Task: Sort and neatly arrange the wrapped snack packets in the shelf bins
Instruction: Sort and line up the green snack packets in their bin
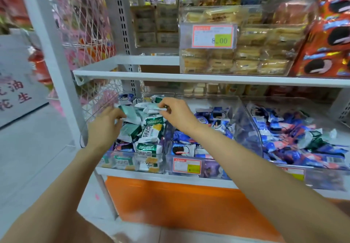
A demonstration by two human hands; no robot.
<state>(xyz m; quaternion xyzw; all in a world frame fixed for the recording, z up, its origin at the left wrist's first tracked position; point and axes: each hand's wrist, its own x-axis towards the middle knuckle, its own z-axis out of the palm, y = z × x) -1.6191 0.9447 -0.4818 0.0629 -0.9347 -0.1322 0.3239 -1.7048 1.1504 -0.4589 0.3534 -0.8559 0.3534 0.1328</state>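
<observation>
Two bare hands are reached into the leftmost clear bin (130, 164), which is set on the lower shelf at the centre left of the frame. This bin is heaped with green-and-white packets (149, 132), lying at mixed angles, with a few dark blue ones showing at its back and near its front.

A pale green packet (129, 114) is gripped by the left hand (106, 123) near the bin's left wall, the fingers (118, 111) being curled round its edge. A white packet (153, 108) on top of the heap is pinched by the right hand (176, 112), between its thumb and bent fingers (164, 103). The two held packets are close together, above the pile.

Just right of this bin, a middle bin (214, 169) is filled with blue packets (208, 121), and an orange price label (186, 165) is fixed to its front wall. Further right, a right bin (322, 180) is loaded with blue and pink packets, among which a few green-and-white ones are mixed.

On the upper shelf (151, 76), a clear box of yellow cakes (246, 53) is stood, with a price tag (213, 36) on its front. Orange cookie packs (325, 40) are stacked at the upper right of the frame. An orange panel (180, 201) is seen below the bins, and pink mesh (85, 25) at the upper left.
</observation>
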